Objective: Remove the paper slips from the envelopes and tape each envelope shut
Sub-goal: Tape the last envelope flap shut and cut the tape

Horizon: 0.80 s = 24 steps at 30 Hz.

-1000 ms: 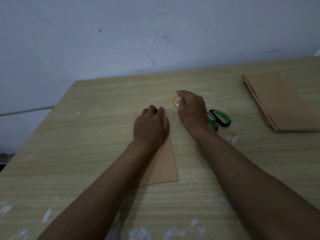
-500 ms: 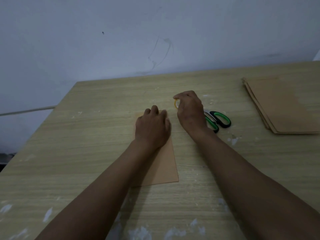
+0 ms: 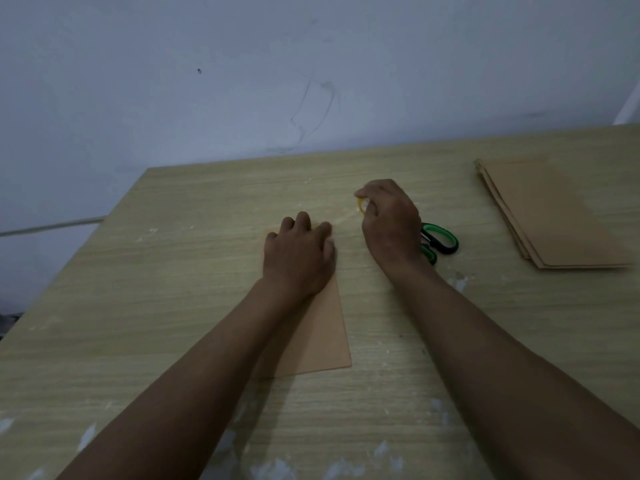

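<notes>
Wall: pale, bluish-white, with faint scuff marks, behind the far edge of the surface.
Surface (image 3: 173, 306): light wood grain, flecked with white smears near the front edge.
Envelope (image 3: 322, 337): brown, lying flat near the middle of the surface, its far end under the left hand and its left part hidden by the forearm.
Left hand (image 3: 298, 261): palm down on the envelope's far end, fingers loosely bent, pressing it to the surface; this grip pinches nothing.
Right hand (image 3: 389, 220): just beyond and right of the left hand, grip curled round a small yellowish tape roll (image 3: 361, 205), only the roll's edge showing past the fingers.
Scissors (image 3: 440, 239): green and black handles, on the surface just right of the right wrist, blades hidden behind it.
Envelope stack (image 3: 554, 216): brown, at the far right, well apart from both hands.
</notes>
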Tool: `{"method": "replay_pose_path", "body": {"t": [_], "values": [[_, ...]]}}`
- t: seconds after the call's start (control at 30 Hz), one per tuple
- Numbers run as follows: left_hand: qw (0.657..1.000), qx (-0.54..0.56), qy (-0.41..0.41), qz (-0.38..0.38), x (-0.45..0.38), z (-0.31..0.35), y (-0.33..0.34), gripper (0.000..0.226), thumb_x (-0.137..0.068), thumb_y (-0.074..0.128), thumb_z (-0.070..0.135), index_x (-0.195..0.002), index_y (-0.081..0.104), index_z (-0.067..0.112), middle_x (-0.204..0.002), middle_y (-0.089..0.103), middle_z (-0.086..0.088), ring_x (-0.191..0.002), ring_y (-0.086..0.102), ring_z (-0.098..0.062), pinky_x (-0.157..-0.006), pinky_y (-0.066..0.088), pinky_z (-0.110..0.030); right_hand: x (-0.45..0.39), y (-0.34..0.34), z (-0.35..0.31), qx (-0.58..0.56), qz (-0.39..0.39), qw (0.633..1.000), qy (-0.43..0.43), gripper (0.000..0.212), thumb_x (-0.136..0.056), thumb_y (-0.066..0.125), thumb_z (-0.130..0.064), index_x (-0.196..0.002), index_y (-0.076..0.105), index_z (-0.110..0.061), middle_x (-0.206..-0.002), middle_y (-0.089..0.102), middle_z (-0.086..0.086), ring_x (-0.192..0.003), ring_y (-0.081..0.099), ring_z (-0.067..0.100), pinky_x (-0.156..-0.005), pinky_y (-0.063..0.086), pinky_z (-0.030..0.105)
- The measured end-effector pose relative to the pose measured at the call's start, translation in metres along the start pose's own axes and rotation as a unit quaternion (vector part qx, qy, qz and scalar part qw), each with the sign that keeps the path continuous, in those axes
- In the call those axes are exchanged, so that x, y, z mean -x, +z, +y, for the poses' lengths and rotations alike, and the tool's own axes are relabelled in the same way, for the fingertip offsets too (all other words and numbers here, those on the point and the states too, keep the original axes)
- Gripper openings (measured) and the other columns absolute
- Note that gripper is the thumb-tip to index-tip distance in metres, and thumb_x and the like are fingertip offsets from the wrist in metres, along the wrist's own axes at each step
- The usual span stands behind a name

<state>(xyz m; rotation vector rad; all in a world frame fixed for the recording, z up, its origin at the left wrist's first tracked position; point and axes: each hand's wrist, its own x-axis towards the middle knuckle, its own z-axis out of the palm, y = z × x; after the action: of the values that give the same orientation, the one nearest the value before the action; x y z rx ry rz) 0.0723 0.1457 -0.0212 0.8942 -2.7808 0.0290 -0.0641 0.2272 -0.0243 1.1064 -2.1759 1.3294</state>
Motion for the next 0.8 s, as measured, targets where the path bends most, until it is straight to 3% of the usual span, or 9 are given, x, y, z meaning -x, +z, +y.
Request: {"method": "replay_pose_path", "body": {"t": [0.17,0.3,0.4,0.5,0.6,0.7,0.8], "values": [[1.0,-0.012,0.005,0.002,-0.005,0.002,-0.002,0.041,-0.102,0.032,0.044,-0.135,0.052,0.03,-0.126,0.05,-0.007,-0.117,0.048,-0.029,-0.089,0.048,-0.044,-0.002,0.001,-0.007,-0.026,-0.015,1.0,0.0,0.038,-0.086,0.049,0.003,-0.116,0.068,-0.011,-0.113,0.069,0.005,-0.104,0.062,0.025,-0.085,0.05,0.034],[1.0,-0.009,0.007,0.015,-0.001,0.003,0.0,0.041,-0.101,0.034,0.044,-0.135,0.053,0.032,-0.124,0.05,-0.007,-0.115,0.049,-0.029,-0.087,0.047,-0.043,-0.001,0.002,-0.007,-0.032,-0.004,0.999,-0.021,0.033,-0.086,0.05,0.004,-0.105,0.072,-0.011,-0.114,0.064,0.003,-0.102,0.061,0.018,-0.082,0.049,0.028],[1.0,-0.005,-0.003,-0.015,-0.005,0.004,-0.005,0.043,-0.101,0.033,0.045,-0.136,0.055,0.033,-0.129,0.05,-0.007,-0.121,0.047,-0.029,-0.096,0.041,-0.046,0.001,0.004,-0.01,-0.046,-0.016,0.998,-0.032,0.035,-0.087,0.051,0.003,-0.112,0.072,-0.011,-0.111,0.063,0.002,-0.096,0.061,0.016,-0.079,0.051,0.03],[0.991,0.111,-0.068,-0.02,-0.015,0.0,-0.014,0.047,-0.097,0.046,0.05,-0.139,0.055,0.031,-0.136,0.054,-0.006,-0.127,0.051,-0.027,-0.103,0.041,-0.049,0.001,0.006,-0.016,-0.062,-0.026,0.996,-0.051,0.041,-0.088,0.053,0.003,-0.124,0.067,-0.012,-0.114,0.067,0.003,-0.102,0.063,0.019,-0.085,0.05,0.031],[0.956,0.267,-0.08,0.089,-0.025,-0.005,-0.02,0.054,-0.087,0.068,0.048,-0.135,0.061,0.025,-0.122,0.068,0.002,-0.111,0.064,-0.014,-0.096,0.05,-0.035,-0.002,0.007,-0.021,-0.08,-0.036,0.995,-0.048,0.038,-0.09,0.054,0.0,-0.124,0.066,-0.01,-0.117,0.069,0.005,-0.107,0.064,0.02,-0.091,0.048,0.027],[0.926,0.357,-0.015,0.117,-0.033,-0.005,-0.026,0.039,-0.088,0.074,0.025,-0.127,0.068,0.017,-0.106,0.075,0.004,-0.092,0.069,-0.004,-0.083,0.05,-0.011,-0.001,0.006,-0.024,-0.103,-0.046,0.992,-0.061,0.038,-0.088,0.055,0.003,-0.122,0.068,-0.008,-0.117,0.07,0.007,-0.107,0.065,0.019,-0.092,0.049,0.026],[0.915,0.379,-0.012,0.136,-0.041,-0.004,-0.029,0.02,-0.086,0.075,0.016,-0.107,0.076,0.014,-0.092,0.075,0.004,-0.079,0.068,0.001,-0.078,0.052,-0.011,0.004,0.0,-0.023,-0.081,-0.052,0.993,-0.062,0.038,-0.089,0.053,0.001,-0.123,0.067,-0.01,-0.12,0.069,0.006,-0.112,0.063,0.019,-0.096,0.05,0.028]]}}
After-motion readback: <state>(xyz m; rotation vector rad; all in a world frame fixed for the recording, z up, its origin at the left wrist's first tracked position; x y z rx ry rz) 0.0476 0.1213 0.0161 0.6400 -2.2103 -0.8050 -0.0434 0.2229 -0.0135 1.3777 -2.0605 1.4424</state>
